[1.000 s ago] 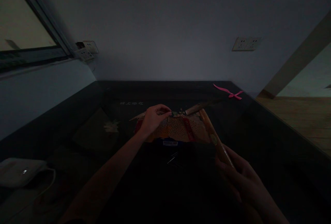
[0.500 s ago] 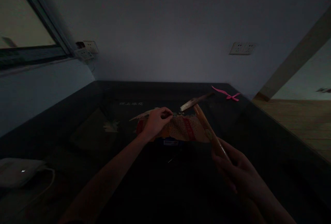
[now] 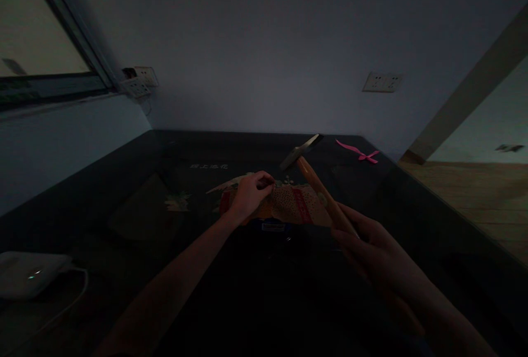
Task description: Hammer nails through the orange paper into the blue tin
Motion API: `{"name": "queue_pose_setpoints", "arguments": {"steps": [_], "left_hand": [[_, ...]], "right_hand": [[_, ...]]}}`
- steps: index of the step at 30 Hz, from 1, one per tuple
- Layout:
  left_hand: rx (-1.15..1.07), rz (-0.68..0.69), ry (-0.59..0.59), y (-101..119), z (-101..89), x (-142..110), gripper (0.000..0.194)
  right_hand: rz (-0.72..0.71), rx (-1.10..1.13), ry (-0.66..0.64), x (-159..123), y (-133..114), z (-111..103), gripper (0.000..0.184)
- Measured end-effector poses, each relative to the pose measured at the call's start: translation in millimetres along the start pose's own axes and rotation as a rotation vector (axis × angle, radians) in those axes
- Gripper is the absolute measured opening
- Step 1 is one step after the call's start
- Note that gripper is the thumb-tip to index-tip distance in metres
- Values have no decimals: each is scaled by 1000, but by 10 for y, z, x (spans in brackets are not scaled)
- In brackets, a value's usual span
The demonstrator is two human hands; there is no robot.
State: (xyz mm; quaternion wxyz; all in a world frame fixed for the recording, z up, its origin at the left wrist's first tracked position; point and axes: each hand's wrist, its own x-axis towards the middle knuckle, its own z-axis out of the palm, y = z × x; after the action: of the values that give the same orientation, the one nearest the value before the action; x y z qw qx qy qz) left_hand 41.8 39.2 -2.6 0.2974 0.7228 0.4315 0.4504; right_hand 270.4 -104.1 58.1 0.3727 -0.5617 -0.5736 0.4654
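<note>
My right hand (image 3: 371, 244) is wrapped round the wooden handle of a hammer (image 3: 315, 176). The hammer's metal head is raised above the dark table, to the right of my left hand (image 3: 252, 195). My left hand's thumb and fingers are pinched together; what they hold, if anything, is too small and dark to name. Under and beside that hand lies an orange-brown dotted piece (image 3: 286, 203) with red bands. Small pale bits (image 3: 287, 181) show along its far edge. A blue item with a white label (image 3: 273, 226) lies at its near side.
A pink ribbon-like strip (image 3: 358, 153) lies at the table's far right corner. At the left stands a white device (image 3: 31, 274) with a white cable. Wall sockets (image 3: 382, 82) are beyond the dark table (image 3: 198, 145), and a window (image 3: 45, 32) is at upper left.
The hammer in my right hand has risen and shifted slightly left, its head now farther from the dotted piece. My left hand stays in nearly the same place, still pinched.
</note>
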Motion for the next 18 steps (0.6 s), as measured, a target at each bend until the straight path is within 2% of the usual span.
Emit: {"name": "queue_pose_setpoints", "arguments": {"steps": [7, 12, 18], "left_hand": [[15, 8, 8, -20, 12, -3, 5], [8, -11, -7, -23, 18, 4, 4], [38, -1, -11, -64, 21, 11, 5]], "right_hand": [[11, 19, -6, 29, 50, -28, 63], [25, -17, -38, 50, -5, -43, 61], [-120, -46, -45, 102, -137, -94, 51]]}}
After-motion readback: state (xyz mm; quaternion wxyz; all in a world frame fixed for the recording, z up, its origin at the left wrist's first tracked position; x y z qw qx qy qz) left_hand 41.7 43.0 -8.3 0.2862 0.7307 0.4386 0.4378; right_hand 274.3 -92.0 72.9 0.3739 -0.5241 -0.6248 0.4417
